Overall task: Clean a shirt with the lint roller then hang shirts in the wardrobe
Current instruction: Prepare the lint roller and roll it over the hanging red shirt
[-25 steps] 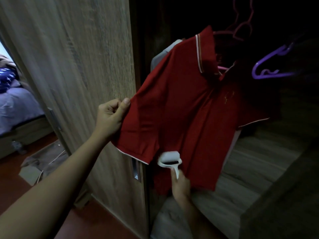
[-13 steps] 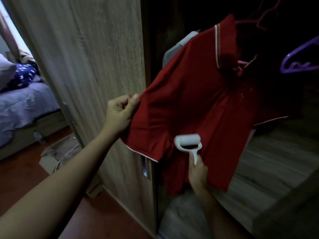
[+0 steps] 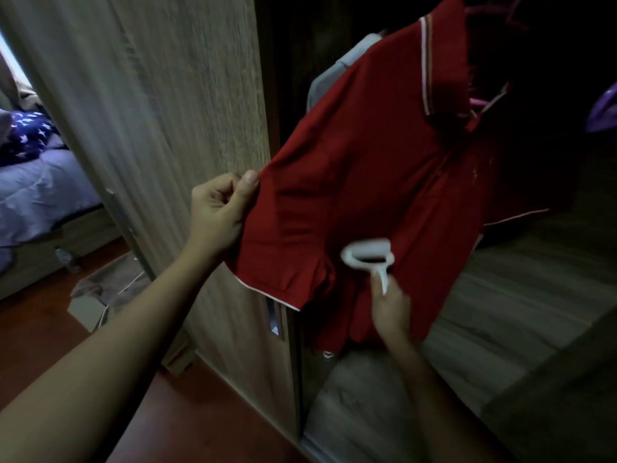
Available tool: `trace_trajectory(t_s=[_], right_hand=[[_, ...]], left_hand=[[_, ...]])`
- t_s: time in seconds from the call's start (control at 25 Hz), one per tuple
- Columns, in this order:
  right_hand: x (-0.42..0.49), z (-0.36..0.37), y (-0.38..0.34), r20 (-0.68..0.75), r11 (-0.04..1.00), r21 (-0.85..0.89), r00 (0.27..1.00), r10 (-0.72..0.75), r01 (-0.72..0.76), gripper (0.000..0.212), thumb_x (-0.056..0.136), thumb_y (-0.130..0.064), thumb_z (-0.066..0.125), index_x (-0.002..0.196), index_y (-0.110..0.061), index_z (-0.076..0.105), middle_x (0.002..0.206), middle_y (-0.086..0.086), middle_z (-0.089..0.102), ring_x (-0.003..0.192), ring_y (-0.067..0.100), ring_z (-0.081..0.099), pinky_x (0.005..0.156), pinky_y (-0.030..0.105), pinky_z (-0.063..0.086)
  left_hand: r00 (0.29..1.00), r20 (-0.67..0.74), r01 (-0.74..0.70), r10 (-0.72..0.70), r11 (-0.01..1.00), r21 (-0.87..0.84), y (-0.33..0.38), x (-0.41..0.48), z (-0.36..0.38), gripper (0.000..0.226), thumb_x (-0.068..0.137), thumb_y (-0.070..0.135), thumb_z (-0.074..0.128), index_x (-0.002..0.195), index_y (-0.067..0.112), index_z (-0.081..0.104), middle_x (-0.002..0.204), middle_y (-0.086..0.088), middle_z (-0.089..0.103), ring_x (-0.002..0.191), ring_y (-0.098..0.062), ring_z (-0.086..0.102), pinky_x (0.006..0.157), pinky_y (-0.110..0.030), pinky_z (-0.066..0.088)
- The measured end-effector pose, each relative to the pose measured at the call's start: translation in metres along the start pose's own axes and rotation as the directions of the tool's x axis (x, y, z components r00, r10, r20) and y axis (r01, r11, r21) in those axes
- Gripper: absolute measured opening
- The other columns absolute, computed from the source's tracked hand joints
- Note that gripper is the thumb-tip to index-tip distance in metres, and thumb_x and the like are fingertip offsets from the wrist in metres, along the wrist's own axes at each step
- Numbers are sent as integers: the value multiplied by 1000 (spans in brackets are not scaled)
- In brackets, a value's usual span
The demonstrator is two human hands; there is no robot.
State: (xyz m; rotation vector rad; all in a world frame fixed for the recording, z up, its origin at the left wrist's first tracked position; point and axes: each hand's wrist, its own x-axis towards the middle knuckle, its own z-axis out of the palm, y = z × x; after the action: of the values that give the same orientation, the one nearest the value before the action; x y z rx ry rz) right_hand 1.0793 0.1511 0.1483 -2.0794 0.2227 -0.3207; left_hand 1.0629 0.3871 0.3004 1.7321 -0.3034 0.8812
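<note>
Two hands busy for us: our left hand (image 3: 218, 215) pinches the sleeve edge of the red shirt (image 3: 367, 182) between thumb and curled fingers, cloth drawn taut, while our right hand (image 3: 390, 309) is wrapped round the handle of the white lint roller (image 3: 367, 255), its roll lying against the shirt front just under that sleeve. We see the shirt hanging on a pink hanger (image 3: 477, 103) inside the dark wardrobe (image 3: 521, 289), a grey garment (image 3: 344, 58) behind it, the wooden wardrobe door (image 3: 167, 111) to its left and a bed (image 3: 40, 188) beyond.
</note>
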Motion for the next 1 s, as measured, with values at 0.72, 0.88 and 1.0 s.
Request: trace_trajectory(t_s=[0.72,0.88,1.0], right_hand=[[123,-120,-53,-378,999,21,926,-15,25,48,99,-37,33,110,2,58,110,29,62,104,42,58,82,40,43],[122,-107,-44,-327,995,95,945,3,30,44,99,-38,33,98,-3,60,92,22,63,89,35,61,73,40,41],[44,-33,15,-73,990,131,995,63,-53,35,98,-37,36,77,-19,57,67,2,54,61,19,51,64,30,35]], left_hand=[[1000,-17,22,-22,1000,-22,-4,-2,-2,47,87,38,54,54,8,42,42,17,42,43,5,33,43,-13,27],[1000,-14,11,-11,1000,0,-4,-2,-3,47,86,41,53,54,9,41,43,17,41,43,5,32,43,-13,26],[1000,-14,-2,2,1000,13,-5,-2,-3,48,86,41,52,54,7,41,43,17,42,43,5,32,43,-12,26]])
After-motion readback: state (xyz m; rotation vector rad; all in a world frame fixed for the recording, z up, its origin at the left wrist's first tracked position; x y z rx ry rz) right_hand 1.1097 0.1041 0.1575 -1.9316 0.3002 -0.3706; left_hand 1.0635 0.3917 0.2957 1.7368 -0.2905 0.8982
